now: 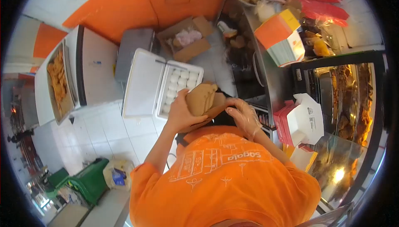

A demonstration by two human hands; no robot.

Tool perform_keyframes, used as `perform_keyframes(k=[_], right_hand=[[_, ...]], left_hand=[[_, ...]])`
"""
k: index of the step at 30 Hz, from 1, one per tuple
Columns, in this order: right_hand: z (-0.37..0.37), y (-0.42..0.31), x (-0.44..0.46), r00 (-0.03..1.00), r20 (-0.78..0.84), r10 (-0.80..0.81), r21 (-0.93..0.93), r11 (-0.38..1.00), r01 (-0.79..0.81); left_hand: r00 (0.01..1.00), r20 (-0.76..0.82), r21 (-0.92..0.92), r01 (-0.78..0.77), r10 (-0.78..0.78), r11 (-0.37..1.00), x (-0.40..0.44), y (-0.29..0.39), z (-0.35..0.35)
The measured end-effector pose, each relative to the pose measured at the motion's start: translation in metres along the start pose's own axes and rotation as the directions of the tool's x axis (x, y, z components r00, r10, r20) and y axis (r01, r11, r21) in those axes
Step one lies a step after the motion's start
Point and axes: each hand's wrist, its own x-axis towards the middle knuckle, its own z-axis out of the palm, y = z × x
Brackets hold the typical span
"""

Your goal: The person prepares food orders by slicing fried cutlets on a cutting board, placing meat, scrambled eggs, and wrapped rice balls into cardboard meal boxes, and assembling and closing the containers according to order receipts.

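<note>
A brown cardboard piece (pixel 200 98), folded or partly opened, is held in front of my orange shirt. My left hand (pixel 181 112) grips its left side, with the thumb across the lower edge. My right hand (pixel 243 117), in a clear plastic glove, pinches its right edge. Just beyond the cardboard, a white cooler box (pixel 201 67) stands with its lid open to the left, and rows of round white items (pixel 178 81) fill it. To the right of my right hand is an open red and white box (pixel 297 121) on the counter.
A tray of fried food (pixel 58 81) is at the left. An open cardboard box (pixel 187 54) stands beyond the cooler. Stacked orange and white cartons (pixel 284 40) sit on the metal counter, near a glass display case (pixel 351 102). Green containers (pixel 87 183) are at the lower left.
</note>
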Motion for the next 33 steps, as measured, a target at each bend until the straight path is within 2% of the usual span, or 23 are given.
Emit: perform_keyframes(k=[4,7,8,10,13,15,17,19,20,22,23,24,26,27,28,29,30,31,32,33], right_hand=[[0.013,0.008,0.007,0.997,0.015,-0.078,-0.194,0.978,0.079],[0.015,0.030,0.014,0.999,0.053,0.010,-0.181,0.984,0.000],[0.015,0.037,0.015,0.999,0.047,-0.013,-0.161,0.987,0.021],[0.018,0.040,0.010,0.995,-0.066,0.073,0.099,0.993,-0.066],[0.017,0.048,0.012,0.932,-0.245,0.266,0.450,0.883,-0.134],[0.011,0.063,0.017,0.843,-0.336,0.420,0.650,0.751,-0.115],[-0.002,0.099,0.024,0.783,-0.328,0.528,0.803,0.593,-0.064],[-0.013,0.121,0.037,0.679,-0.285,0.677,0.936,0.349,0.044],[-0.016,0.142,0.043,0.654,-0.273,0.706,0.956,0.274,0.104],[-0.018,0.133,0.050,0.606,-0.340,0.720,0.933,0.342,0.117],[-0.017,0.124,0.055,0.581,-0.373,0.723,0.919,0.373,0.126],[-0.015,0.112,0.061,0.553,-0.407,0.727,0.905,0.402,0.138],[-0.014,0.091,0.068,0.471,-0.486,0.737,0.870,0.458,0.181],[-0.018,0.084,0.067,0.405,-0.533,0.742,0.845,0.489,0.217],[-0.022,0.076,0.065,0.388,-0.554,0.737,0.832,0.503,0.232],[-0.021,0.079,0.061,0.412,-0.638,0.650,0.768,0.497,0.405],[-0.023,0.084,0.056,0.399,-0.736,0.547,0.678,0.592,0.436],[-0.029,0.087,0.049,0.381,-0.814,0.438,0.577,0.682,0.448],[-0.035,0.065,0.036,0.354,-0.849,0.393,0.527,0.685,0.503],[-0.042,0.057,0.026,0.343,-0.875,0.341,0.481,0.680,0.553]], left_hand=[[0.968,0.237,-0.002,0.080,-0.078,0.997,0.003,0.010,0.019],[0.952,0.257,-0.015,-0.168,0.166,0.986,0.003,-0.007,0.022],[0.947,0.303,-0.030,-0.104,0.109,0.994,0.003,-0.013,0.020],[0.920,0.391,-0.048,0.019,0.001,0.999,0.005,-0.021,0.010],[0.914,0.397,-0.172,0.159,-0.079,0.972,0.002,-0.036,0.007],[0.930,0.368,-0.334,0.105,0.027,0.937,-0.002,-0.051,0.013],[0.927,0.351,-0.494,0.061,0.134,0.867,0.001,-0.057,0.012],[0.904,0.355,-0.644,0.050,0.240,0.763,0.010,-0.053,0.006],[0.863,0.367,-0.739,0.043,0.348,0.673,0.017,-0.046,0.005],[0.760,0.348,-0.884,0.072,0.548,0.462,0.030,-0.004,0.006],[0.736,0.376,-0.925,0.266,0.564,0.270,0.034,0.004,0.021],[0.703,0.402,-0.890,0.451,0.586,0.069,0.035,0.010,0.042],[0.653,0.575,-0.719,0.691,0.493,-0.077,0.038,0.026,0.065],[0.605,0.709,-0.640,0.768,0.362,-0.030,0.039,0.039,0.074],[0.520,0.823,-0.539,0.842,0.229,0.022,0.039,0.054,0.085],[0.443,0.802,-0.480,0.877,0.401,-0.009,0.045,0.064,0.089],[0.350,0.751,-0.414,0.910,0.559,-0.014,0.052,0.075,0.093],[0.220,0.704,-0.436,0.884,0.675,0.167,0.061,0.077,0.099],[0.082,0.634,-0.496,0.806,0.769,0.323,0.069,0.080,0.104],[0.021,0.740,-0.505,0.678,0.672,0.535,0.072,0.081,0.105]])
